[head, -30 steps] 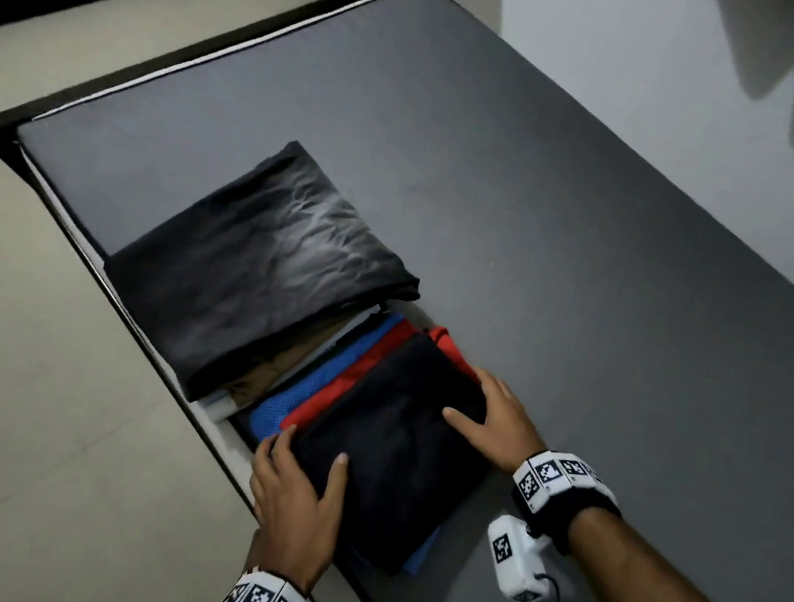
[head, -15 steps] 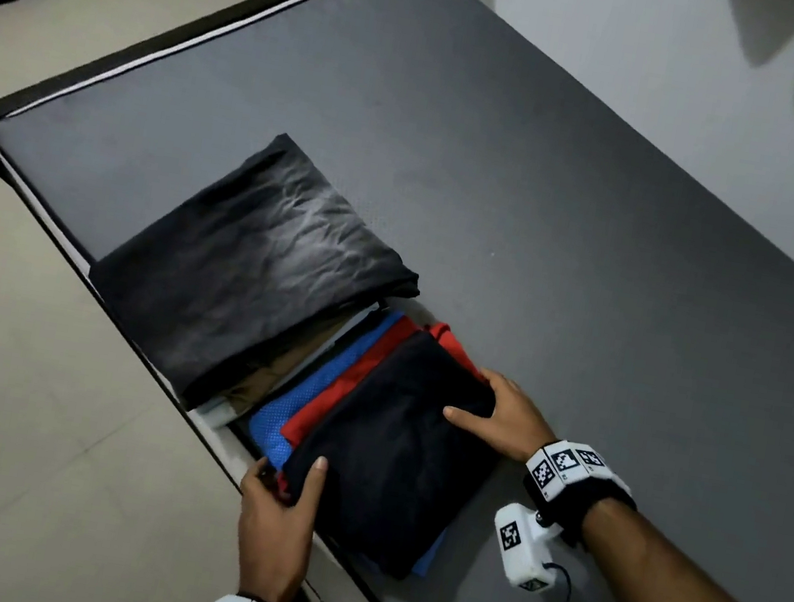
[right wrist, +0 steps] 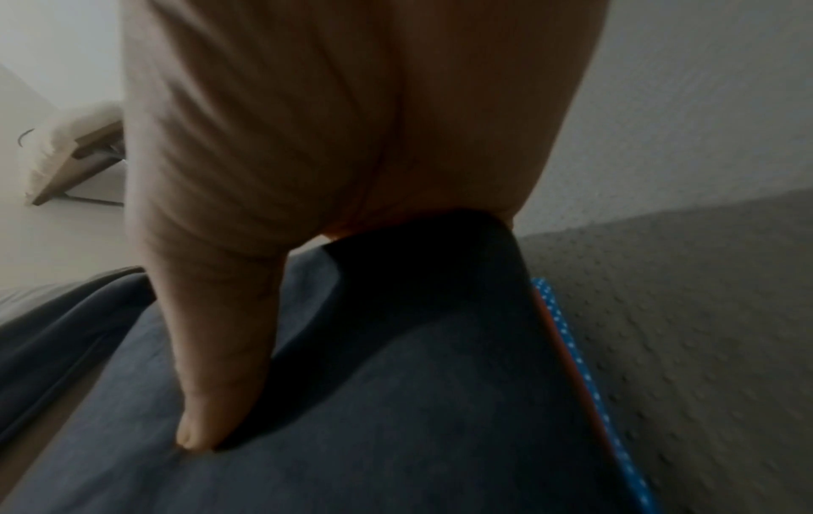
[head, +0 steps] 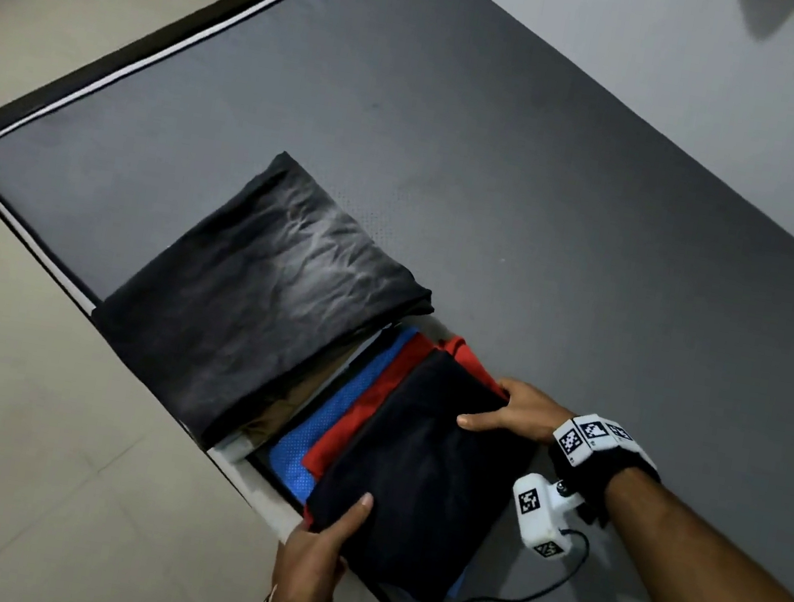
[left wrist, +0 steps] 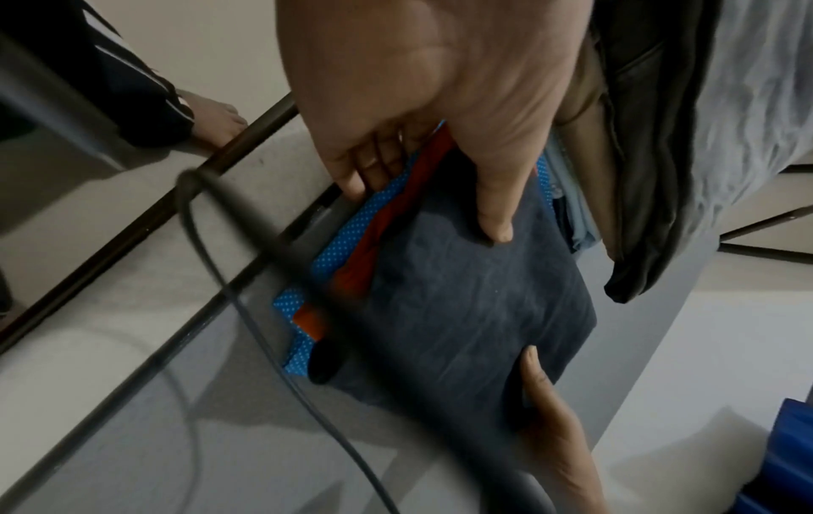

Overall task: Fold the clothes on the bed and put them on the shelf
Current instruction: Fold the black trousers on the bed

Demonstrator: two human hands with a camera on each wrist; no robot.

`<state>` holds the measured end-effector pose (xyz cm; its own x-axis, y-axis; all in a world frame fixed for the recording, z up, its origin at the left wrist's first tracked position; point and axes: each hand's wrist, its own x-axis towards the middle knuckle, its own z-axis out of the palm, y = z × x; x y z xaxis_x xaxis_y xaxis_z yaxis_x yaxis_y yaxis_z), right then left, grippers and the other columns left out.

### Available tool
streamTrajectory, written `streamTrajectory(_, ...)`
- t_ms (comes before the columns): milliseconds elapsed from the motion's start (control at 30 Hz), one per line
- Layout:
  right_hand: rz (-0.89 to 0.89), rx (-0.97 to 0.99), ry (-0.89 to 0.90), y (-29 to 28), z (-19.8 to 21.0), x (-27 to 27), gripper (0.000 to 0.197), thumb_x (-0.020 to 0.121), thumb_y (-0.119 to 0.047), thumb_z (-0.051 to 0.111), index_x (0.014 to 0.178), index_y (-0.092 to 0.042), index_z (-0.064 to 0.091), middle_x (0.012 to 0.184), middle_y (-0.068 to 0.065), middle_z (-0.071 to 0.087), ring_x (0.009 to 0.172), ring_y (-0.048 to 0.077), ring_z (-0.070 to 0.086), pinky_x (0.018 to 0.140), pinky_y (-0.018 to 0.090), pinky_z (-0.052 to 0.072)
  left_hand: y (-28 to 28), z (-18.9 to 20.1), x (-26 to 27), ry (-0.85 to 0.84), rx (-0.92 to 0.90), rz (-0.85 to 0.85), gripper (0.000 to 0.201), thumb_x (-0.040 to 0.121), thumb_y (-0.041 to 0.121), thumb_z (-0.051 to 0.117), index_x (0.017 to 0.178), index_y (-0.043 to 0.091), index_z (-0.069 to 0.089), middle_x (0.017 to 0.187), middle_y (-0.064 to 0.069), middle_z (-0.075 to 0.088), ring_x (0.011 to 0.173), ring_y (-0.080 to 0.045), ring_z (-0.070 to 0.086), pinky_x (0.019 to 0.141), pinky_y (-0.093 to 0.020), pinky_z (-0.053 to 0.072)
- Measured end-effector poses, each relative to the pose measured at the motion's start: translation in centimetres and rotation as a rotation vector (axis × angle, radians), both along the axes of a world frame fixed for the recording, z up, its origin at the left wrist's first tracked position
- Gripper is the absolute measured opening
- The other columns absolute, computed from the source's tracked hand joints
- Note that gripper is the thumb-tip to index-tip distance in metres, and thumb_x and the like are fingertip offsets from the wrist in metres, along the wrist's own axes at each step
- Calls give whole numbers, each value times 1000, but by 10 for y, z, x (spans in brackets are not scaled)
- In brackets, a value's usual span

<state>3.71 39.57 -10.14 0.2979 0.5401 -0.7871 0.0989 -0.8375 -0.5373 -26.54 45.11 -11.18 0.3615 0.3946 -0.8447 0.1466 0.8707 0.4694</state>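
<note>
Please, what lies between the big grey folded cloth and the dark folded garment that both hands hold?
In the head view, strips of a blue mesh garment and a red garment lie between the grey folded cloth and the dark folded garment.

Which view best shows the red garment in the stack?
Head view: the red garment shows as a long strip between blue and dark layers. Left wrist shows a shorter strip under the left hand. Right wrist shows only a thin orange-red edge.
</note>
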Motion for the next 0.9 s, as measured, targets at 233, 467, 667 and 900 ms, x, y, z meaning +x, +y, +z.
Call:
streamTrajectory(233,-29,8,33,-2,-3,2,54,60,-43,90,105,-22,68,98,-3,75,91,13,72,91,32,55,-6,4,7,-49,-15,88,61,68,11,85,125,13,63,116,-8,71,108,-26,68,105,-47,45)
streamTrajectory(467,-83,-6,152,-1,0,6,76,44,-58,90,105,-17,69,101,5,75,95,23,72,90,36,55,3,8,9,-140,-89,50,47,84,7,70,129,10,59,121,-11,69,113,-27,65,108,-47,42)
streamTrajectory(667,-174,-37,301,2,10,-12,39,76,-27,80,109,-9,69,103,12,74,94,27,72,85,36,55,12,8,1,-181,-189,59,57,79,19,75,132,8,58,128,-15,64,120,-30,61,112,-48,37)
streamTrajectory(900,-333,53,343,-19,27,-27,43,74,-24,80,112,-9,68,108,16,72,104,35,68,100,45,50,27,29,1,-188,-165,-53,64,73,28,77,130,6,60,127,-18,64,121,-32,60,109,-46,40)
